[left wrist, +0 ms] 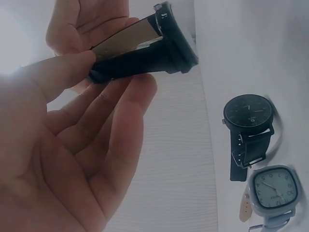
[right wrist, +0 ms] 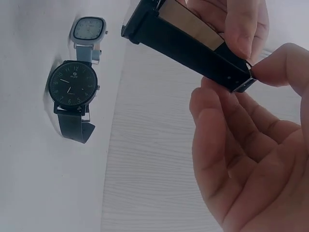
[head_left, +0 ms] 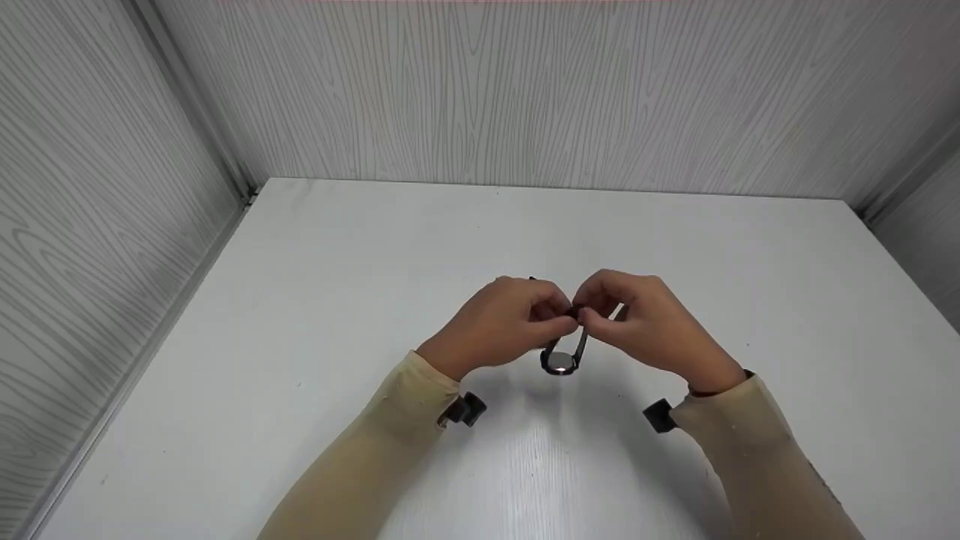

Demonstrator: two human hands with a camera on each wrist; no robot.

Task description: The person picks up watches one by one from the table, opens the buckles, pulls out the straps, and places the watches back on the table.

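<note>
Held up over the white table is a wristwatch [head_left: 559,364] with a dark case and a black strap [right wrist: 193,50], light brown on its inner side. The case hangs at the bottom, with the strap ends brought together above it. My left hand [head_left: 510,322] pinches the strap near its end between thumb and fingers. From the other side my right hand [head_left: 649,319] pinches the strap end by the metal buckle [right wrist: 245,83]. Both hands' fingertips meet at that point. In the head view the fingers hide much of the strap.
A round black watch [left wrist: 248,113] and a squarish pale watch [left wrist: 275,191] sit on the white surface, close together. Grained panels [head_left: 480,90] stand behind the table [head_left: 375,247] and at its sides. Small black devices [head_left: 660,415] jut from the sleeves at both wrists.
</note>
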